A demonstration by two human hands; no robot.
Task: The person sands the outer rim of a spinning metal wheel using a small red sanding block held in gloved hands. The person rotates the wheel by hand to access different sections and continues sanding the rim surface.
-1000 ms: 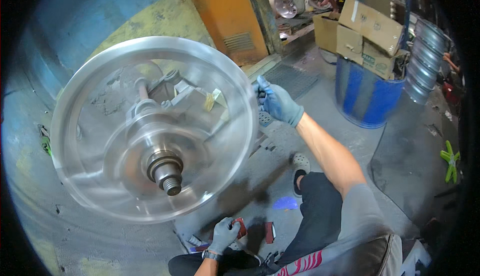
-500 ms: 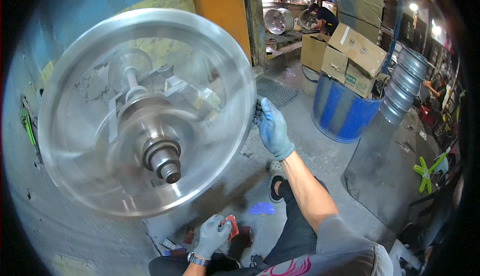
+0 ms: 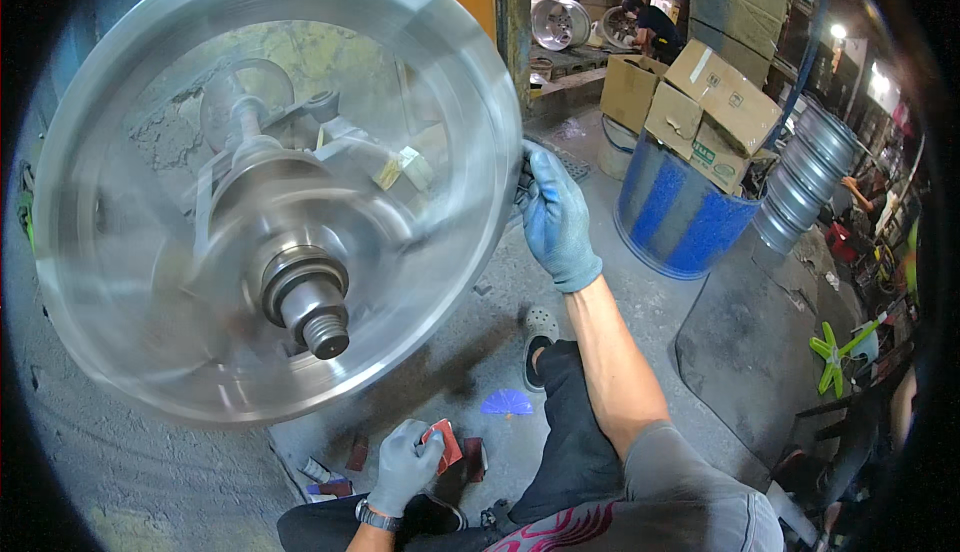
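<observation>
A silver wheel rim [image 3: 478, 112], blurred by spinning, turns on a steel shaft with a threaded end [image 3: 325, 332]. At its right edge is my right hand [image 3: 558, 220], in a grey-blue glove. Its fingers are together and bent against the outer side of the rim; the fingertips are partly hidden, and something dark shows under them that I cannot make out. Low in front of me, my left hand [image 3: 405, 464], in a grey glove, grips a folded piece of red sandpaper [image 3: 448, 446] between thumb and fingers, apart from the wheel.
Dark red pieces [image 3: 357, 452] and a purple fan-shaped sheet [image 3: 507, 403] lie on the floor. A blue drum [image 3: 680, 214] bears cardboard boxes [image 3: 725, 94], beside stacked silver rims [image 3: 808, 177]. Behind, a co-worker [image 3: 655, 27] bends near other wheels. A green star-shaped base [image 3: 830, 354] stands right.
The wheel keeps spinning and now appears larger and farther left as the view shifts. My right hand stays at its edge, and my left hand still holds the red sandpaper.
</observation>
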